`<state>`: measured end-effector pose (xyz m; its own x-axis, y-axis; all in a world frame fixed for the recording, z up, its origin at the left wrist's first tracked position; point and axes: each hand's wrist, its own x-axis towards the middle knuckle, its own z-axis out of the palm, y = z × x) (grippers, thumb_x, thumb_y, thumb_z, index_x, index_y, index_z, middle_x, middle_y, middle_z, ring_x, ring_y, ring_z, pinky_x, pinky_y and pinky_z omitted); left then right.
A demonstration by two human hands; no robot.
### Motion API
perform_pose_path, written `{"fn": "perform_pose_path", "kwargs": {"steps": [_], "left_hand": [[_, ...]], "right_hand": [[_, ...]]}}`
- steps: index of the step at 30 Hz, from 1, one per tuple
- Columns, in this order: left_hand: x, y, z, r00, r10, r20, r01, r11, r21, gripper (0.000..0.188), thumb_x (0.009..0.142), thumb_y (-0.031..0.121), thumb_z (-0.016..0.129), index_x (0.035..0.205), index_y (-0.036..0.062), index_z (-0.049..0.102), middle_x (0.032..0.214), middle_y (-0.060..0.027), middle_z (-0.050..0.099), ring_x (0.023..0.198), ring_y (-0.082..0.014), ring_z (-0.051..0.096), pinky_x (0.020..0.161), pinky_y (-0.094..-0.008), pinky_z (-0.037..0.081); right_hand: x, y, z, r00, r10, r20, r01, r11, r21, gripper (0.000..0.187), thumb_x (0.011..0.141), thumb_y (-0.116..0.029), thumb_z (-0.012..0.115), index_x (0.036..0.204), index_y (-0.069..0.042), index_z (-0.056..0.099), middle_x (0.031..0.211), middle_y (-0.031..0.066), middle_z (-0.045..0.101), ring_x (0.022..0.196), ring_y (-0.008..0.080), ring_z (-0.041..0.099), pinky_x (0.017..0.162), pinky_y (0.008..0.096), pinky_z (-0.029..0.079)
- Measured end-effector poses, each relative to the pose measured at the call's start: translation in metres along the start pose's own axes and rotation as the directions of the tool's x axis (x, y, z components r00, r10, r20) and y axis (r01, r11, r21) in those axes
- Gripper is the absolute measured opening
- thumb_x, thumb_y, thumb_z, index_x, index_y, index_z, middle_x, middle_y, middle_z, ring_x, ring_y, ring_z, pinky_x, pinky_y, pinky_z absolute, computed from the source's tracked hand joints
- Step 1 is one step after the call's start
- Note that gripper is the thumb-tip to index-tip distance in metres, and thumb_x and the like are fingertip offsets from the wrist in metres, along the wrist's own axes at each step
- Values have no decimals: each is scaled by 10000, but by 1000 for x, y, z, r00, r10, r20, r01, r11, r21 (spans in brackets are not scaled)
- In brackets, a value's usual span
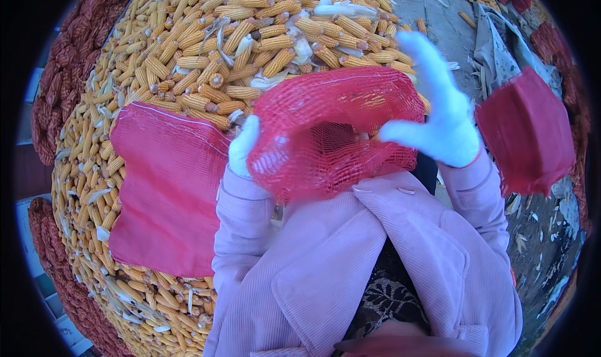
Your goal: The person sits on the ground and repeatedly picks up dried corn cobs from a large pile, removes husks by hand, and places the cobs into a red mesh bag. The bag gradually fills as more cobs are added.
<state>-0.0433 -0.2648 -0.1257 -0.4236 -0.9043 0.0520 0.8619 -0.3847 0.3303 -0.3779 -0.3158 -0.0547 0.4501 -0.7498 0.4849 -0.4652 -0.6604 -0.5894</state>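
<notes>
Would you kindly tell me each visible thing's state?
Red mesh bag between the hands: mouth open.
White-gloved left hand: at the bag's left side, partly hidden.
White-gloved right hand: open, thumb and fingers spread.
Yellow corn cobs: loose, heaped, mostly husked.
Rectangular red mesh bag on the left: flat, atop the cobs.
Rectangular dark-red bag on the right: flat.
Dark-red mesh sacks: bulging.

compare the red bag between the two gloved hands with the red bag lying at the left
Shape: the raised bag is bunched and gaping, with a dark hollow in its middle; the flat bag is spread out.
Look: the raised bag shows see-through mesh; the flat bag looks denser.
Place: the raised bag is between the hands; the flat bag lies on the corn cobs.
Both are red, with a pale line near one edge.
</notes>
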Motion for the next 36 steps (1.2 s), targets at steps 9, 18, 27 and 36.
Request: {"fn": "perform_pose_path", "kwargs": {"steps": [9, 18, 27, 36], "left_hand": [[24, 8, 36, 805, 522, -280, 68, 388, 919, 481, 963, 171, 661, 1382, -25, 531, 1206, -115, 648, 1130, -183, 603, 984, -335, 478], [31, -45, 52, 899, 400, 180, 67, -529, 846, 811, 794, 51, 781, 1513, 21, 408, 1374, -240, 562, 1263, -365, 562, 1069, -416, 462], [-35, -16, 85, 926, 159, 342, -334, -78, 939, 339, 884, 138, 621, 1166, -43, 674, 1011, -149, 691, 888, -263, 666, 807, -373, 518], [-63, -28, 59, 988, 133, 74, 2, -495, 869, 481, 734, 24, 758, 1208, 34, 678, 972, -155, 696, 856, -318, 688, 764, -382, 551]], "right_hand": [[50, -7, 60, 919, 300, 255, -278, 953, -119, 369, 843, -149, 716, 1199, -67, 669, 970, 198, 723, 901, 348, 729, 793, 404, 581], [51, -42, 58, 856, 167, 489, -59, 972, -229, 380, 835, -380, 717, 1065, -79, 682, 848, 210, 709, 799, 379, 713, 729, 470, 577], [12, 46, 43, 980, 69, -186, -178, 719, -672, 371, 781, -71, 694, 1146, -110, 639, 964, 123, 630, 918, 353, 658, 790, 460, 536], [-58, 123, 32, 478, 867, -143, -225, 278, 934, 339, 916, -81, 578, 1251, -27, 562, 1131, 128, 653, 1043, 263, 651, 956, 388, 528]]}}
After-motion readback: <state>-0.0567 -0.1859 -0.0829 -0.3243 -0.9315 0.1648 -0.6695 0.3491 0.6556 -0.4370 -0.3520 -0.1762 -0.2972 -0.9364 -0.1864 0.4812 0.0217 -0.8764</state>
